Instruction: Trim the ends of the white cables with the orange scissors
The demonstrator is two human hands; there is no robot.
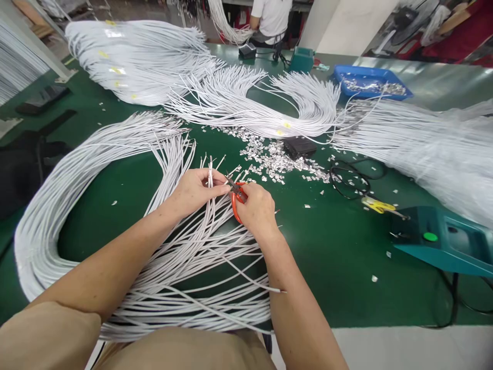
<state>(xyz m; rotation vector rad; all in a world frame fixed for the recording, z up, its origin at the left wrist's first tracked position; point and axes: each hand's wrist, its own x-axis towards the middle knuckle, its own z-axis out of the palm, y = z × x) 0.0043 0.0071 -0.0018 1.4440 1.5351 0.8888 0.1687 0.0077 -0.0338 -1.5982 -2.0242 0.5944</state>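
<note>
My left hand point(198, 189) is closed around the ends of a few white cables point(210, 177), whose tips stick up above the fingers. In my right hand point(259, 206) is a pair of scissors point(236, 208) with orange handles. Its dark blades point up and left, close to the left fingertips; whether they touch a cable I cannot tell. Under both forearms spreads a large bundle of white cables point(42, 226), curving round from the left, with loose ends fanned towards me. Some cable ends are hidden behind my hands.
Small silvery scraps point(275, 156) lie scattered around a black block point(299, 147). More white cable bundles point(134, 61) lie behind and at the right. A blue tray point(372, 79) holds silvery bits. At right stand a teal device point(442, 236) and a yellow-handled tool point(379, 205). Another person point(271, 20) sits beyond.
</note>
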